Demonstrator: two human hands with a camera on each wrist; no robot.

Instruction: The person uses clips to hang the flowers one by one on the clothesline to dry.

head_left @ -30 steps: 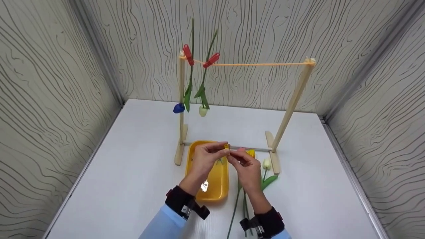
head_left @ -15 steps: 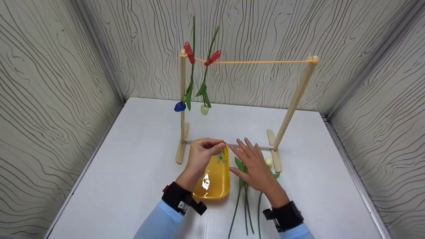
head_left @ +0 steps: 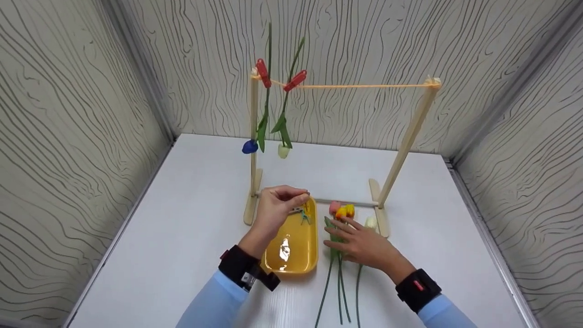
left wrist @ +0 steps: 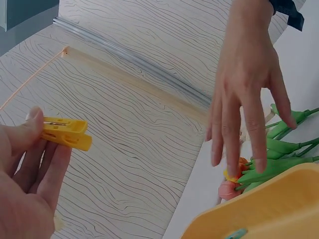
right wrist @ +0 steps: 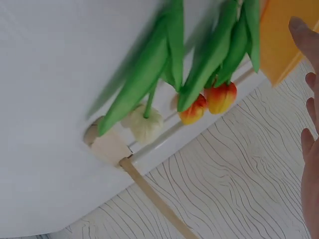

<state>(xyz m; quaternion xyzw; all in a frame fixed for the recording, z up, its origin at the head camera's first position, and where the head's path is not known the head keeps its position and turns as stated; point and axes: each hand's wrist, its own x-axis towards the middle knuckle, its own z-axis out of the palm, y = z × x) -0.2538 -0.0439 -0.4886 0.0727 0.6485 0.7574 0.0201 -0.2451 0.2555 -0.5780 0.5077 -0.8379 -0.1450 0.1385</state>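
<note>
In the left wrist view a yellow clothespin (left wrist: 67,132) is pinched between the thumb and fingers of my left hand (head_left: 275,214), which hovers over the far end of the yellow tray (head_left: 291,269). My right hand (head_left: 370,246), fingers spread and holding nothing, is over the tulips lying on the table; whether it touches them I cannot tell. Their heads are pink (head_left: 334,207), orange (head_left: 341,213), yellow (head_left: 350,209) and white (right wrist: 146,127). The hand covers part of their leaves and stems. A teal clothespin (head_left: 304,217) lies in the tray among others partly hidden.
Behind the hands stands a wooden frame (head_left: 410,141) with an orange string (head_left: 364,86) across its top. Red clothespins (head_left: 296,80) hold a blue tulip (head_left: 249,146) and a white tulip (head_left: 283,151) upside down at its left end. Patterned walls surround the white table (head_left: 182,205).
My right hand has parted from the left, opened, and moved right and down over the tulips. The left hand has stayed above the tray, still pinching the clothespin.
</note>
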